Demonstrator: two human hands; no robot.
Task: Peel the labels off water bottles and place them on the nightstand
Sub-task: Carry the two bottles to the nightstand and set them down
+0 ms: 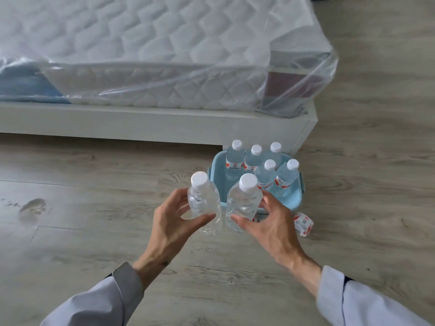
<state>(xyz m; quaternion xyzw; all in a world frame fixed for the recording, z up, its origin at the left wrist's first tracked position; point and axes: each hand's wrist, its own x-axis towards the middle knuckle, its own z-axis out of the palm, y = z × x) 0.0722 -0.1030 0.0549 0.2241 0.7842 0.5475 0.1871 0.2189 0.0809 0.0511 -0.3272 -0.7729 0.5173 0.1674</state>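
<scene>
My left hand (175, 222) grips a clear water bottle (203, 201) with a white cap and no label. My right hand (270, 222) grips a second bare bottle (243, 203), also white-capped. Both bottles are upright, side by side, above the floor in front of a light blue basket (292, 198). Several bottles with red and white labels (235, 158) stand in that basket. A peeled red and white label (303, 223) lies on the floor right of my right hand.
A white bed frame (150, 123) carries a mattress wrapped in clear plastic (146, 48) across the top of the view. Grey wood-look floor (94, 231) spreads around the basket. A dark smudge (33, 208) marks the floor at left.
</scene>
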